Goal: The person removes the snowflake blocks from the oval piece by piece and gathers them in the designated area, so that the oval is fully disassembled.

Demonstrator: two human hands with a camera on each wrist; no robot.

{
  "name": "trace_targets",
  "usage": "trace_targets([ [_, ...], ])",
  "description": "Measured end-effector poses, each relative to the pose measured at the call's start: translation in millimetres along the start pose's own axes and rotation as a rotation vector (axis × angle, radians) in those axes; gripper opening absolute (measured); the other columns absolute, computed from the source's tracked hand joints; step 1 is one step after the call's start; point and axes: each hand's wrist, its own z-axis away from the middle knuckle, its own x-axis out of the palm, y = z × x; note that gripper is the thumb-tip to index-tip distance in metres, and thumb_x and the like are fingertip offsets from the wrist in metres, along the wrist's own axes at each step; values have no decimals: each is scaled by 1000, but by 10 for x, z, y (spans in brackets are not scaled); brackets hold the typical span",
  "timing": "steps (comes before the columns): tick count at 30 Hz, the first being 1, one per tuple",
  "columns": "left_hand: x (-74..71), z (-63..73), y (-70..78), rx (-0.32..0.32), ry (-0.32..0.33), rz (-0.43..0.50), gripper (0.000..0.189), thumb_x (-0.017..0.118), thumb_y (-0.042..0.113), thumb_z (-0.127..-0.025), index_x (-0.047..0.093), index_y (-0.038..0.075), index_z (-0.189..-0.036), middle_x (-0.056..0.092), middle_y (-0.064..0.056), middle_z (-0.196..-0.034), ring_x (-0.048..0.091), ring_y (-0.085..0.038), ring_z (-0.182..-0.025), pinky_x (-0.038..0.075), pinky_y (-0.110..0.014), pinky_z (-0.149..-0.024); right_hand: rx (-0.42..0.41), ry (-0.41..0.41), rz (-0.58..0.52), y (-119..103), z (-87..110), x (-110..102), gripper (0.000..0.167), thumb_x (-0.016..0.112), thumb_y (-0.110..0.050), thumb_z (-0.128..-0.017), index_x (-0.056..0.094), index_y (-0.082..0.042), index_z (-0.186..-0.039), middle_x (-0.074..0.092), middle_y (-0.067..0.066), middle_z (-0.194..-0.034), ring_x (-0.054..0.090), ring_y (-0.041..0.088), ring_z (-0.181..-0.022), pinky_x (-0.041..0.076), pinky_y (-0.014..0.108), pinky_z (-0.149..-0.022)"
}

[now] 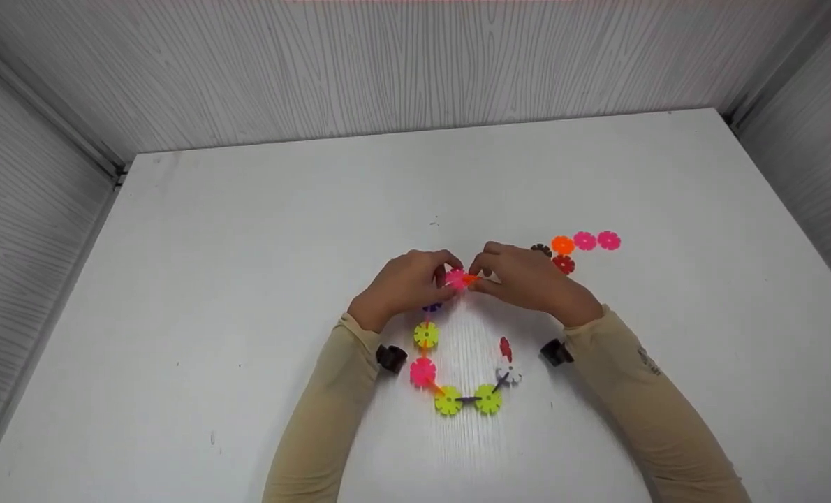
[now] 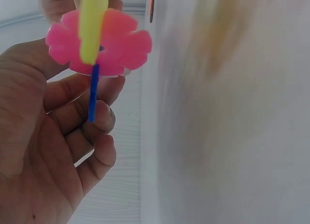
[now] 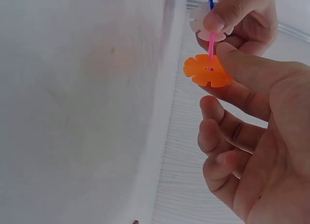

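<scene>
Left hand point(image 1: 410, 283) pinching pink disc point(image 1: 455, 279), right hand point(image 1: 527, 278) pinching orange disc point(image 3: 198, 70), both discs meeting crosswise, curved disc chain point(image 1: 448, 400) on white table point(image 1: 248, 237).

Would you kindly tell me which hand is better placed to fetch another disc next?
Probably the right hand, once it releases the pinched orange disc: the flat pink discs lie nearer it than the left hand.

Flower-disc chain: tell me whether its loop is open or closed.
Open: in the head view, the flower-disc chain leaves a gap between its red disc and the orange disc pinched by the right hand.
</scene>
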Motion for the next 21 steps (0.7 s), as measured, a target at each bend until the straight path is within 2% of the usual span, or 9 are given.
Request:
trace_targets([
  [10, 12, -5, 20, 26, 8, -4, 35, 66, 28, -90, 63, 13, -121, 65, -4, -89, 52, -13, -68, 44, -25, -63, -50, 54, 51, -10, 16, 26, 23, 68, -26, -90, 70, -8, -104, 63, 7, -98, 60, 19, -81, 55, 33, -71],
  [17, 8, 6, 29, 38, 15, -8, 33, 65, 26, -90, 64, 12, -120, 65, -5, -89, 51, -12, -67, 43, -25, -62, -137, 129, 80, 0, 28, 40, 11, 69, -19, -89, 71, -10, -95, 64, 5, -89, 58, 18, -76, 54, 31, -67],
  [21, -2, 19, 51, 34, 1, 11, 34, 65, 27, -90, 63, 12, -121, 65, -5, -89, 52, -13, -68, 44, -25, -64, -190, 158, 119, 9, 35, 26, 7, 68, -17, -89, 69, -11, -87, 65, 3, -82, 56, 16, -69, 52, 30, -61],
])
